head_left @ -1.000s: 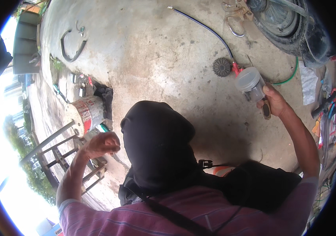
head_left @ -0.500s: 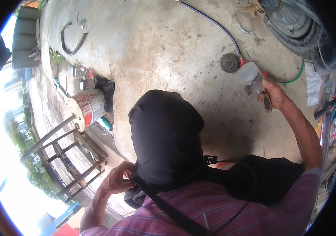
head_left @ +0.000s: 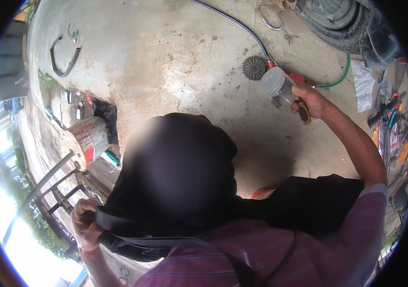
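Observation:
My left hand [head_left: 85, 224] is closed on a black strap [head_left: 110, 219] at the lower left, pulling it out beside a dark fabric mass [head_left: 185, 172] that fills the middle, partly blurred. Raised at the right, my right hand [head_left: 309, 101] grips a clear plastic jar with a translucent lid [head_left: 276, 87], along with a small tan item with a dark oval face [head_left: 303, 113]. The jar appears just in front of a dark ribbed round object [head_left: 253, 68] and a red fitting [head_left: 296, 77] on a hose, both on the concrete floor [head_left: 175, 62].
A tyre [head_left: 333, 36] lies at the upper right. Cluttered tools [head_left: 395, 124] line the right side. On the left are a spool-like drum [head_left: 84, 141], a dark hole [head_left: 106, 119], a metal frame [head_left: 65, 196] and a curved black piece [head_left: 63, 71].
My left hand has moved from beside the dark fabric down and outward to the left, now with the strap. My right hand still holds the jar; the view has shifted slightly.

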The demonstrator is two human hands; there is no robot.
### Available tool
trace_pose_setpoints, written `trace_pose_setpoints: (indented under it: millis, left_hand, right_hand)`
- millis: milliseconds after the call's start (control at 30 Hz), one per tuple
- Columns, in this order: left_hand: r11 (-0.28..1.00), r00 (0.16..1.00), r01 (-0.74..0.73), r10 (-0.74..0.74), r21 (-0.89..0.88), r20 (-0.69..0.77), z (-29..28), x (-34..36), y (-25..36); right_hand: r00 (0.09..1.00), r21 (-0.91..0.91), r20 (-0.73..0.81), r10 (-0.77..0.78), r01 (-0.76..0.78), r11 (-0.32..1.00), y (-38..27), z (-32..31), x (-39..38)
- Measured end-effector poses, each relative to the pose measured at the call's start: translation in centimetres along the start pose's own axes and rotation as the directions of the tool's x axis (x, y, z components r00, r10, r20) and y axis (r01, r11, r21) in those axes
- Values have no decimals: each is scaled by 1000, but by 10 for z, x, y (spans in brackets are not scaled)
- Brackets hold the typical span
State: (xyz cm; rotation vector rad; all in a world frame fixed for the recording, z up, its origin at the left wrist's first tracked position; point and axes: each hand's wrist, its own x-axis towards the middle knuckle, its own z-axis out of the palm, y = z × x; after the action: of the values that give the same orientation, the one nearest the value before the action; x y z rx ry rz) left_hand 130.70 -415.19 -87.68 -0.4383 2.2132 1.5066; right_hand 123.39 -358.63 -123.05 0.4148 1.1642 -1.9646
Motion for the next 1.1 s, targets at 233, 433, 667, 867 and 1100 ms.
trace_pose_setpoints:
  millis: [233, 433, 667, 867, 1100]
  left_hand:
    - [929, 929, -344, 358, 135, -95, 2, 13, 65]
    - [876, 883, -465, 470, 129, -13, 18, 40, 77]
    - [851, 861, -508, 505, 130, 58, 36, 52, 88]
    - [835, 844, -536, 528, 125, 94, 43, 55, 95]
    - [829, 835, -548, 534, 114, 129, 48, 54, 104]
  right_hand:
    - [1000, -29, 26, 5, -4, 1000, -6, 6, -6]
    - [1000, -28, 13, -17, 17, 999, -4, 3, -18]
    - [997, -133, -9, -79, 77, 988, -10, 13, -26]
    - [995, -205, -42, -94, 83, 975, 0, -7, -28]
    - [994, -172, -43, -99, 91, 981, 0, -5, -39]
